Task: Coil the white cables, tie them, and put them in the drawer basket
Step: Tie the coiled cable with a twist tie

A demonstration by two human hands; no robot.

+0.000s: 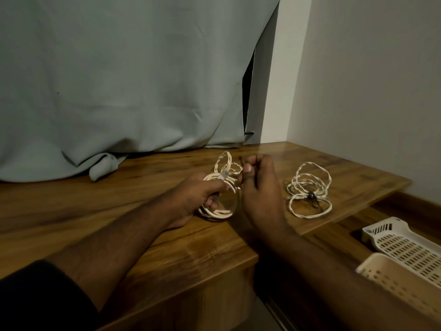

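Left hand (202, 194) grips the coiled cable (222, 187) on the bench (119, 206) — right hand (256, 177) pinches what looks like a tie. I'd keep the loops squeezed, then cinch tight. Basket (405, 244) waits right.

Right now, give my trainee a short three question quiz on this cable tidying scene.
1. True or false: the coil at the right already carries a dark tie.
2. Which hand grips the coil being worked on: A) left hand B) right hand C) neither?
3. Fill in: the white baskets sit in the open ____ at lower right, with no cable seen in them.

Key: 1 true. 2 A; the right hand's fingers are curled at the coil's top, seemingly pinching something small and dark. 3 drawer.
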